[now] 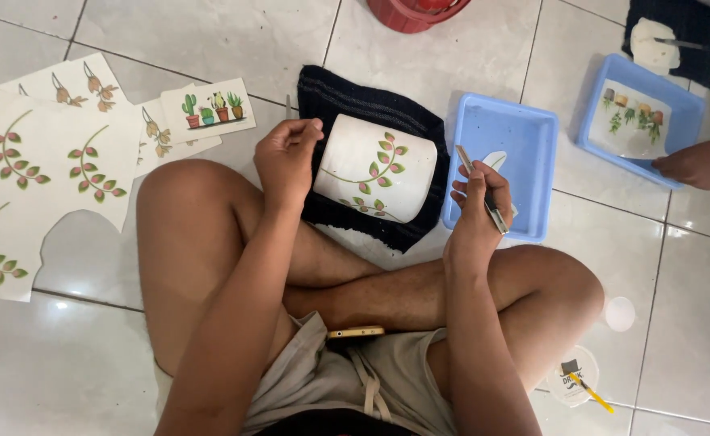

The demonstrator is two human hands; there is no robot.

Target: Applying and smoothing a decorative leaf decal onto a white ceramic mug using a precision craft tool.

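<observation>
I sit cross-legged on a tiled floor. A white ceramic cup [375, 167] with a leafy branch decal lies on its side on a dark cloth [355, 97]. My left hand [286, 157] rests against the cup's left end, fingers curled on its rim. My right hand [476, 211] is closed on a thin knife-like tool [484, 200], held just right of the cup, above the near edge of a blue tray [533, 133]. A small cut decal piece [495, 158] lies in that tray.
Decal sheets with leaf prints [40, 169] and a cactus print [208, 109] lie at left. Another person's hand [698, 164] holds a second blue tray [678, 101] with a decal at right. A red bucket [411, 12] stands at the top. A yellow-handled tool [593, 396] lies bottom right.
</observation>
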